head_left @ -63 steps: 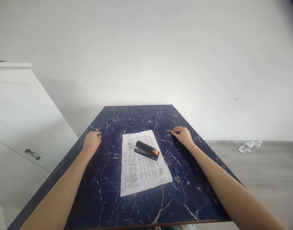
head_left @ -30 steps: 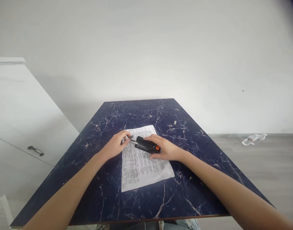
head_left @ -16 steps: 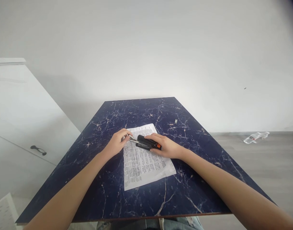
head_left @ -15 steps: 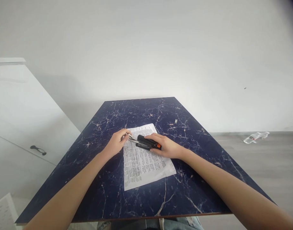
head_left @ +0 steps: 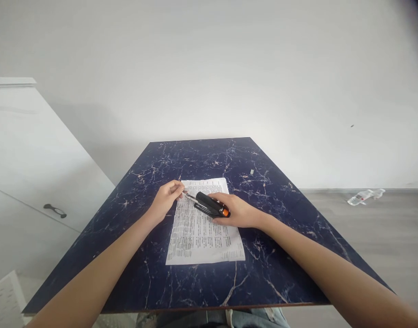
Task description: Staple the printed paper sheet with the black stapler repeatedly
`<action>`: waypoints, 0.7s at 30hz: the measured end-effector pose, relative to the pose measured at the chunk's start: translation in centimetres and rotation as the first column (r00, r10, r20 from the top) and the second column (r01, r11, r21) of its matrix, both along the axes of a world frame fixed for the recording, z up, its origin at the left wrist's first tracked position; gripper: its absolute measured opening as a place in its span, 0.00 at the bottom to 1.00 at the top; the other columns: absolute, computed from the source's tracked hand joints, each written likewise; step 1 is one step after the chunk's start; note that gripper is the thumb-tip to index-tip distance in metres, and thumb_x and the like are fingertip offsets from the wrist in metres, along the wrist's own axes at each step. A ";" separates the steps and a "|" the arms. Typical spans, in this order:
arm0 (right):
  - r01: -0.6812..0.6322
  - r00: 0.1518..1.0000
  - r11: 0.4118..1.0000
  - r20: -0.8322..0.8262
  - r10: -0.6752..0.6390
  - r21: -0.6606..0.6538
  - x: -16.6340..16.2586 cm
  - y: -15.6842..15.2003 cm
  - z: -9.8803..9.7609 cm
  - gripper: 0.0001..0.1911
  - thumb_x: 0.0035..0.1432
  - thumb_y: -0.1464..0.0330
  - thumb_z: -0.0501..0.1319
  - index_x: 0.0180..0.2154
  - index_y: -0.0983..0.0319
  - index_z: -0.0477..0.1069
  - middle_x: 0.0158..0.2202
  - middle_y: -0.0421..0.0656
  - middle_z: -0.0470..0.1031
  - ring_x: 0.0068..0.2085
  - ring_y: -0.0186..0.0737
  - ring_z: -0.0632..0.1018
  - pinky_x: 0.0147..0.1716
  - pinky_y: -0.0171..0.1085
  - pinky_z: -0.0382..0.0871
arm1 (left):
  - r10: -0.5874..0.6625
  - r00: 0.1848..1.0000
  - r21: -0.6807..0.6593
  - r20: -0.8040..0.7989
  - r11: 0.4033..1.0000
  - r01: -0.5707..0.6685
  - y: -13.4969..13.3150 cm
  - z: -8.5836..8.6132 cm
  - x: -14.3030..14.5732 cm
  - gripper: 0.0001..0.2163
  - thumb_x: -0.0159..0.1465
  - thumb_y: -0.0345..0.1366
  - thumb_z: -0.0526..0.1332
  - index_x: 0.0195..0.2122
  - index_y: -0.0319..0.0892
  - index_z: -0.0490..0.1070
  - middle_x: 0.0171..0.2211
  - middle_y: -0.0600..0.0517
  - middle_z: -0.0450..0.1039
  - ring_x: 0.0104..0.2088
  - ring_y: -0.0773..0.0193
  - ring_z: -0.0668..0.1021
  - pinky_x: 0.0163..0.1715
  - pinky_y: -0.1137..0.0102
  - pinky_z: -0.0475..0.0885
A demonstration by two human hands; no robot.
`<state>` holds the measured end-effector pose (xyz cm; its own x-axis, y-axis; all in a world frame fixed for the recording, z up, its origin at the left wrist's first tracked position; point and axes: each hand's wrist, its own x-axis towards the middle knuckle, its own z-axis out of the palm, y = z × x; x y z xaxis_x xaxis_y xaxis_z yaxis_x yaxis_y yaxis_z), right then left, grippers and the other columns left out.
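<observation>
A black stapler (head_left: 208, 203) with an orange end lies on a printed sheet of paper (head_left: 204, 234) in the middle of a dark blue marbled table (head_left: 144, 273). My right hand (head_left: 237, 211) is closed around the stapler's rear part. My left hand (head_left: 166, 200) pinches the thin metal piece that sticks out of the stapler's front end. The sheet lies nearly square to the table's edges.
A small pale scrap (head_left: 252, 171) lies on the table beyond the paper. A white cabinet (head_left: 28, 159) with a dark handle (head_left: 54, 210) stands at the left. A crushed plastic bottle (head_left: 365, 196) lies on the grey floor at the right.
Both hands came in from the table's sides to the stapler. Since half a second ago the paper has turned from slanted to nearly straight; the hands keep their hold.
</observation>
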<state>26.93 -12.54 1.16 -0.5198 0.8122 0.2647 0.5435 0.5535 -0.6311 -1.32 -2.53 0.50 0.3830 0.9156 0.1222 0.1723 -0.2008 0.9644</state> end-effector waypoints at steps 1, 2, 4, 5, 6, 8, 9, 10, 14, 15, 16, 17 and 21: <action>-0.003 1.000 1.000 0.010 0.003 0.007 0.0 0.0 0.0 0.34 0.59 0.62 0.71 0.65 0.55 0.64 0.55 0.47 0.77 0.50 0.49 0.80 0.49 0.47 0.75 | -0.001 0.999 0.061 -0.045 0.998 0.003 0.1 -0.1 -0.1 0.14 0.67 0.48 0.65 0.44 0.43 0.75 0.36 0.49 0.78 0.32 0.63 0.76 0.37 0.67 0.71; -0.008 1.000 1.000 0.017 0.008 0.012 -0.1 -0.1 0.1 0.34 0.60 0.62 0.70 0.65 0.56 0.64 0.55 0.47 0.77 0.50 0.49 0.80 0.49 0.47 0.75 | -0.005 0.996 0.116 -0.083 0.993 0.014 0.1 -0.2 -0.1 0.14 0.67 0.48 0.65 0.46 0.44 0.75 0.36 0.50 0.79 0.33 0.63 0.77 0.38 0.67 0.71; -0.017 1.000 1.000 0.025 0.017 0.011 -0.1 -0.1 0.1 0.33 0.61 0.61 0.70 0.64 0.57 0.65 0.53 0.48 0.78 0.49 0.48 0.80 0.48 0.47 0.75 | -0.017 0.988 0.199 -0.152 0.979 0.047 0.1 -0.2 -0.3 0.15 0.69 0.49 0.64 0.49 0.45 0.76 0.38 0.49 0.80 0.34 0.61 0.78 0.40 0.66 0.71; -0.021 0.999 1.000 0.029 0.020 0.009 0.0 -0.1 0.1 0.32 0.61 0.61 0.69 0.64 0.57 0.65 0.53 0.48 0.78 0.48 0.49 0.80 0.48 0.47 0.75 | -0.016 0.981 0.234 -0.191 0.970 0.062 0.1 -0.1 -0.3 0.15 0.69 0.49 0.63 0.49 0.45 0.77 0.38 0.49 0.80 0.34 0.61 0.77 0.39 0.66 0.71; -0.022 0.999 1.000 0.032 0.022 0.007 0.0 -0.1 0.2 0.32 0.61 0.61 0.69 0.64 0.57 0.65 0.52 0.49 0.78 0.48 0.49 0.80 0.47 0.47 0.75 | -0.006 0.973 0.273 -0.232 0.959 0.071 0.0 -0.1 -0.3 0.14 0.69 0.49 0.63 0.47 0.45 0.79 0.37 0.49 0.80 0.33 0.61 0.77 0.38 0.66 0.70; -0.026 0.999 1.000 0.038 0.026 0.004 0.1 0.0 0.2 0.31 0.62 0.62 0.68 0.64 0.58 0.65 0.52 0.49 0.78 0.48 0.49 0.80 0.47 0.46 0.75 | 0.024 0.951 0.361 -0.308 0.928 0.093 -0.1 -0.1 -0.2 0.13 0.69 0.48 0.63 0.43 0.45 0.81 0.37 0.49 0.80 0.32 0.61 0.75 0.37 0.66 0.69; -0.030 0.999 1.000 0.038 0.030 0.002 0.1 0.0 0.2 0.31 0.62 0.63 0.68 0.64 0.58 0.65 0.52 0.50 0.77 0.48 0.49 0.80 0.47 0.46 0.75 | 0.035 0.942 0.402 -0.334 0.909 0.109 -0.1 -0.1 -0.1 0.12 0.69 0.47 0.63 0.43 0.46 0.81 0.37 0.49 0.80 0.32 0.60 0.75 0.36 0.65 0.68; -0.035 0.999 0.999 0.036 0.035 0.000 0.1 0.0 0.2 0.31 0.63 0.64 0.67 0.64 0.58 0.65 0.52 0.50 0.77 0.48 0.49 0.80 0.47 0.46 0.75 | 0.036 0.936 0.436 -0.351 0.891 0.130 -0.1 -0.1 0.0 0.12 0.70 0.47 0.63 0.43 0.46 0.82 0.38 0.49 0.80 0.33 0.60 0.75 0.37 0.65 0.68; -0.062 0.998 0.998 0.025 0.062 0.008 0.3 0.2 0.0 0.29 0.63 0.64 0.67 0.64 0.58 0.64 0.52 0.49 0.77 0.48 0.48 0.79 0.47 0.47 0.74 | -0.015 0.914 0.482 -0.406 0.846 0.228 0.2 -0.6 0.6 0.11 0.71 0.45 0.63 0.43 0.47 0.81 0.41 0.48 0.80 0.40 0.55 0.75 0.40 0.64 0.68; -0.067 0.998 0.998 0.022 0.066 0.013 0.3 0.2 0.0 0.29 0.63 0.64 0.67 0.64 0.58 0.65 0.52 0.49 0.77 0.48 0.48 0.79 0.47 0.47 0.74 | -0.023 0.907 0.483 -0.420 0.840 0.245 0.3 -0.8 0.7 0.10 0.71 0.45 0.62 0.42 0.47 0.81 0.41 0.48 0.80 0.41 0.55 0.75 0.40 0.63 0.68; -0.070 0.997 0.997 0.020 0.069 0.018 0.3 0.3 -0.1 0.29 0.63 0.64 0.67 0.64 0.58 0.64 0.52 0.49 0.77 0.48 0.48 0.79 0.47 0.47 0.74 | -0.029 0.901 0.483 -0.434 0.836 0.259 0.4 -0.9 0.8 0.10 0.71 0.44 0.62 0.42 0.47 0.81 0.40 0.48 0.81 0.41 0.55 0.75 0.41 0.63 0.68; -0.071 0.997 0.997 0.019 0.071 0.021 0.3 0.3 -0.1 0.29 0.63 0.64 0.66 0.64 0.58 0.64 0.52 0.49 0.77 0.47 0.48 0.79 0.47 0.47 0.74 | -0.032 0.895 0.484 -0.445 0.832 0.271 0.5 -1.0 0.8 0.10 0.72 0.44 0.61 0.42 0.47 0.81 0.40 0.48 0.81 0.41 0.54 0.75 0.41 0.62 0.68; -0.075 0.997 0.997 0.021 0.075 0.015 0.3 0.3 -0.2 0.28 0.64 0.64 0.65 0.64 0.58 0.64 0.51 0.48 0.77 0.46 0.47 0.78 0.45 0.45 0.73 | -0.055 0.878 0.466 -0.475 0.831 0.304 0.8 -1.3 0.8 0.09 0.72 0.42 0.61 0.42 0.47 0.80 0.42 0.48 0.80 0.43 0.53 0.75 0.45 0.60 0.68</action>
